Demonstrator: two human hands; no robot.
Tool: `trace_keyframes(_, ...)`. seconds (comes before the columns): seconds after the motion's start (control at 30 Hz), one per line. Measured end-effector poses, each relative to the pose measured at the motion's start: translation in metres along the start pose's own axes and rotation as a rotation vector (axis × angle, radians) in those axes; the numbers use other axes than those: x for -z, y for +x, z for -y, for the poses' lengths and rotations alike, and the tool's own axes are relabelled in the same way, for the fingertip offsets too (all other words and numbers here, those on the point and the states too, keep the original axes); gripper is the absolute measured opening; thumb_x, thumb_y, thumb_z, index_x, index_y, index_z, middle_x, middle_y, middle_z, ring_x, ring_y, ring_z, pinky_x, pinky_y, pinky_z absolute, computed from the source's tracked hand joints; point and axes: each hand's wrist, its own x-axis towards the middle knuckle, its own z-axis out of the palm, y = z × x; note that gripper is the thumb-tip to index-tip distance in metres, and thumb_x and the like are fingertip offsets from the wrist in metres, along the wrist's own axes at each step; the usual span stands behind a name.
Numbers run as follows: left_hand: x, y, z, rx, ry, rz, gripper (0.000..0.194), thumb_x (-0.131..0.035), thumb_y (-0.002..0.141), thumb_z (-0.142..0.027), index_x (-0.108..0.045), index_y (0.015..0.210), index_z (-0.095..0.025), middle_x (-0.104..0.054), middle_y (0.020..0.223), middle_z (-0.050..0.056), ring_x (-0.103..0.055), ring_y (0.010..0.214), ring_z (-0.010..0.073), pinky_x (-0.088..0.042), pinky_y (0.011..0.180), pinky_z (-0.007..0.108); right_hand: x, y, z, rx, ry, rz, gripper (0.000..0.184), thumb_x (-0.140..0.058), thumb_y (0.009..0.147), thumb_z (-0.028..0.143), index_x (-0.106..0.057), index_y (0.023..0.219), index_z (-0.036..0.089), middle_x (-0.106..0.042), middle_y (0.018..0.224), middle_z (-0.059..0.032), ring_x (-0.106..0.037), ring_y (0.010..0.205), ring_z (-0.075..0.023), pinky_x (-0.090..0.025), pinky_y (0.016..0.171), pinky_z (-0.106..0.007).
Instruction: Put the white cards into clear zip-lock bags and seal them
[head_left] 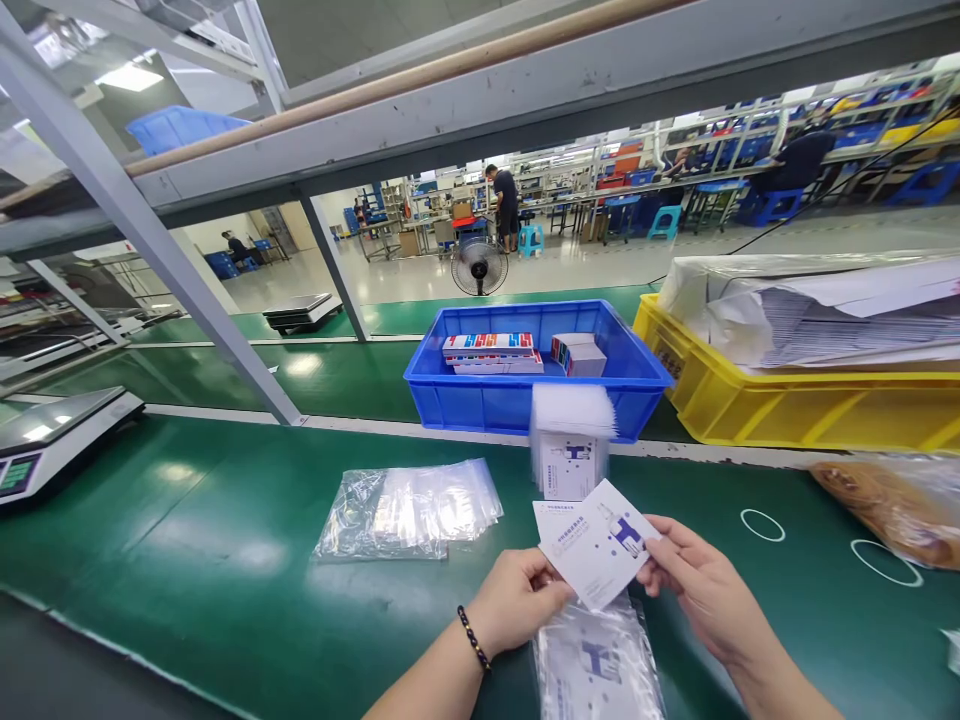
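White square printed card with a purple bottle picture, in the lower part of the frame just right of centre, turned cornerwise with one point toward the bottom edge. Held from two sides: left hand at its left edge, thumb and fingers drawn together on it; right hand at its right corner, thumb and forefinger nipped close, remaining fingers curled. Another white printed card peeking out behind, up and to the left; hard to tell how firmly gripped.

Just below, at the bottom of the frame, a clear crinkled plastic bag with a matching purple print showing through. Above, near the middle of the frame, a bundle of translucent white sheets before a blue rectangular plastic bin. Left of centre, a spread pile of clear flat plastic bags.

For good handling, grip lightly by edges and corner, fingertips off the print, to avoid creases and smudges. Probably wise to part or square the two cards with thumb and forefinger rather than tug at one corner. Mind the loose film below, likely to catch a card corner.
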Motion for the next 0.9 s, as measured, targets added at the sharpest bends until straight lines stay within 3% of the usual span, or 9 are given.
trace_keyframes(0.07,0.001,-0.003,-0.001,-0.089,0.143,0.067,0.005,-0.061,0.063,-0.015,-0.065,0.061,-0.016,-0.057,0.061,-0.001,-0.047,0.060,0.0108,-0.036,0.057,0.021,0.001,-0.001,0.002,0.037,0.034,-0.081,0.051,-0.073,0.052,0.055,-0.057,0.086,0.020,-0.057,0.048,0.0021,-0.051,0.044,-0.0150,-0.042,0.041,-0.028)
trace_keyframes(0.17,0.002,-0.004,-0.001,-0.172,0.135,0.123,0.006,-0.062,0.062,-0.013,-0.067,0.060,-0.016,-0.058,0.065,0.000,-0.051,0.065,0.0124,-0.039,0.061,0.022,0.003,-0.001,0.002,0.050,0.034,-0.078,0.054,-0.072,0.053,0.055,-0.053,0.091,0.021,-0.055,0.044,0.0036,-0.049,0.042,-0.0145,-0.040,0.040,-0.026)
trace_keyframes(0.33,0.002,-0.003,-0.001,-0.162,0.055,0.059,0.006,-0.064,0.064,-0.018,-0.069,0.061,-0.017,-0.056,0.065,0.001,-0.051,0.064,0.0124,-0.041,0.062,0.023,0.007,-0.003,0.002,0.093,-0.148,-0.007,0.042,-0.065,0.062,0.053,-0.059,0.087,0.019,-0.054,0.049,0.0030,-0.047,0.045,-0.0129,-0.040,0.043,-0.026)
trace_keyframes(0.4,0.001,-0.003,-0.001,-0.158,0.048,0.032,0.007,-0.065,0.064,-0.020,-0.069,0.060,-0.017,-0.056,0.062,0.001,-0.050,0.062,0.0123,-0.042,0.061,0.023,0.005,-0.006,0.005,0.114,-0.280,0.122,0.034,-0.062,0.066,0.051,-0.063,0.079,0.020,-0.059,0.059,-0.0003,-0.052,0.053,-0.0151,-0.044,0.051,-0.028)
trace_keyframes(0.53,-0.005,-0.004,0.000,-0.186,-0.006,-0.067,0.011,-0.063,0.067,-0.024,-0.068,0.060,-0.017,-0.059,0.067,0.003,-0.053,0.065,0.0139,-0.042,0.062,0.025,-0.004,-0.011,0.010,0.194,-0.544,0.589,0.031,-0.053,0.074,0.048,-0.066,0.067,0.021,-0.059,0.080,-0.0031,-0.055,0.071,-0.0173,-0.045,0.067,-0.031)
trace_keyframes(0.63,-0.010,-0.004,0.000,-0.186,-0.047,-0.126,0.015,-0.063,0.067,-0.025,-0.065,0.054,-0.016,-0.058,0.071,0.004,-0.054,0.071,0.0153,-0.043,0.066,0.027,-0.010,-0.014,0.010,0.203,-0.576,0.767,0.032,-0.052,0.076,0.047,-0.067,0.068,0.020,-0.056,0.082,-0.0024,-0.054,0.073,-0.0166,-0.044,0.068,-0.030)
trace_keyframes(0.7,-0.012,-0.004,0.000,-0.131,-0.139,-0.123,0.018,-0.064,0.065,-0.030,-0.062,0.055,-0.015,-0.058,0.075,0.005,-0.055,0.066,0.0143,-0.044,0.063,0.028,-0.010,-0.015,0.008,0.180,-0.562,0.786,0.032,-0.050,0.078,0.045,-0.066,0.066,0.019,-0.056,0.074,-0.0015,-0.053,0.071,-0.0162,-0.043,0.067,-0.029)
trace_keyframes(0.8,-0.012,-0.003,-0.001,0.051,-0.359,-0.063,0.031,-0.073,0.054,-0.035,-0.061,0.074,-0.015,-0.059,0.078,0.003,-0.054,0.055,0.0104,-0.043,0.056,0.026,-0.008,-0.014,0.004,0.135,-0.554,0.732,0.029,-0.050,0.079,0.040,-0.066,0.067,0.019,-0.059,0.074,-0.0021,-0.054,0.071,-0.0171,-0.043,0.069,-0.030)
trace_keyframes(0.9,-0.011,-0.001,-0.003,0.192,-0.452,-0.061,0.039,-0.077,0.045,-0.035,-0.056,0.070,-0.013,-0.059,0.062,0.000,-0.050,0.051,0.0091,-0.039,0.054,0.024,-0.006,-0.014,-0.001,0.066,-0.501,0.605,0.023,-0.053,0.076,0.037,-0.065,0.085,0.020,-0.062,0.085,-0.0038,-0.057,0.078,-0.0192,-0.045,0.072,-0.033)
